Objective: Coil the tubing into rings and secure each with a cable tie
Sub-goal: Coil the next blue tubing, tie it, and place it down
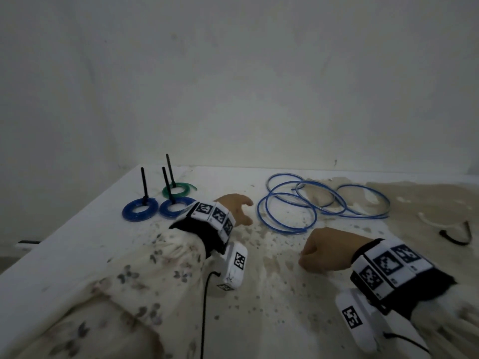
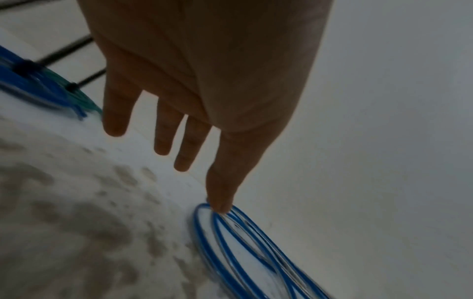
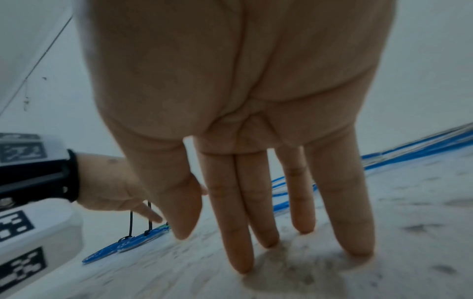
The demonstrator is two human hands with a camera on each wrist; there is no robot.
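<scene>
The loose blue tubing (image 1: 321,200) sprawled across the stained table (image 1: 272,294), long axis left to right, just right of the left hand (image 1: 237,208), the nearer one. Left wrist view: fingers (image 2: 163,131) straight and empty, one tip overlapping a loop; contact unclear. Right wrist view: right hand (image 3: 256,141) flat, empty, though it looked fisted overhead.

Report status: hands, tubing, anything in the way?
Both hands empty: left hand open by the loose blue tubing, right hand open, fingertips on the table. Three tied rings at left. Spare cable tie at right. Nothing blocking.
</scene>
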